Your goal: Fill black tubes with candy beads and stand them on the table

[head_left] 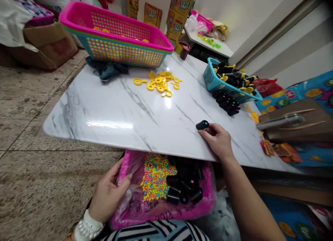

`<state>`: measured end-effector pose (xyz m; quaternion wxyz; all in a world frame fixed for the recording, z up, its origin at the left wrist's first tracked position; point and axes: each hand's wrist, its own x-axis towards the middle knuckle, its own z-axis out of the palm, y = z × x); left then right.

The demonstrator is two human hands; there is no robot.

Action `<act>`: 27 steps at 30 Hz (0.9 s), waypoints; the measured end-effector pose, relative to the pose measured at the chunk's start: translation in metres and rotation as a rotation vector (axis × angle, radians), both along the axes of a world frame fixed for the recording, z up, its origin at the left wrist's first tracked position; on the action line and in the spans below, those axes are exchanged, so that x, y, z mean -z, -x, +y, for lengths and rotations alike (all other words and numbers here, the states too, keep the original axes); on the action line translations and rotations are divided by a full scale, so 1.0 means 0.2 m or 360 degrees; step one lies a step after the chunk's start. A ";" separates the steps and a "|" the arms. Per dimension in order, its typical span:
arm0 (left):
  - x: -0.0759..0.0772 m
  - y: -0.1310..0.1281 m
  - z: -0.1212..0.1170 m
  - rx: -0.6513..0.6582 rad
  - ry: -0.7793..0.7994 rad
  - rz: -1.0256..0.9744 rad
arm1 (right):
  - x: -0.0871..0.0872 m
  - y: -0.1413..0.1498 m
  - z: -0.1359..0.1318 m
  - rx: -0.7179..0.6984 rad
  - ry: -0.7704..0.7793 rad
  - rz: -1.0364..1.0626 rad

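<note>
One black tube (202, 125) is pinched by my right hand (220, 140), thumb and fingertips nearly closed, beyond one pink tray (197, 210); my left hand (109, 191) clasps the tray's rim. One blue basket (216, 82) stands farther beyond, rightward.

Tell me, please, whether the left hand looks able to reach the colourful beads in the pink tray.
Probably yes, if it lets go: the left hand holds the pink tray near the colourful beads, and the way looks free.
</note>
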<state>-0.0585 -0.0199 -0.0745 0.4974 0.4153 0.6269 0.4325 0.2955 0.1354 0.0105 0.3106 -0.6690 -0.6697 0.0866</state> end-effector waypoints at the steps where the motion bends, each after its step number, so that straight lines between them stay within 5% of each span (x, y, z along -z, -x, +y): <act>1: 0.00 0.00 0.00 -0.0001 0.0015 0.0000 | 0.00 0.00 -0.01 0.0029 0.0003 0.0031; 6: -0.02 -0.01 -0.01 -0.0003 -0.0044 0.0099 | -0.03 0.13 -0.38 0.0069 -0.0390 -0.0106; 10: -0.02 -0.03 0.00 0.0035 -0.0112 0.0086 | 0.05 0.26 -0.65 -0.0834 -0.0029 -0.0379; 12: -0.02 -0.03 0.01 0.0048 -0.0133 0.0080 | 0.13 0.31 -0.68 -0.0953 0.0099 -0.0595; 15: -0.03 -0.03 0.00 0.0055 -0.0147 0.0091 | 0.24 0.36 -0.60 -0.0725 0.0133 -0.0988; 19: -0.03 -0.03 -0.02 0.0031 -0.0199 0.0099 | 0.31 0.42 -0.49 -0.0733 0.0289 -0.1263; 23: -0.02 -0.03 -0.04 0.0021 -0.0214 0.0112 | 0.28 0.45 -0.50 -0.0580 0.0630 -0.0890; 27: -0.01 -0.03 -0.03 0.0013 -0.0197 0.0123 | 0.26 0.45 -0.53 -0.0968 0.0976 -0.0130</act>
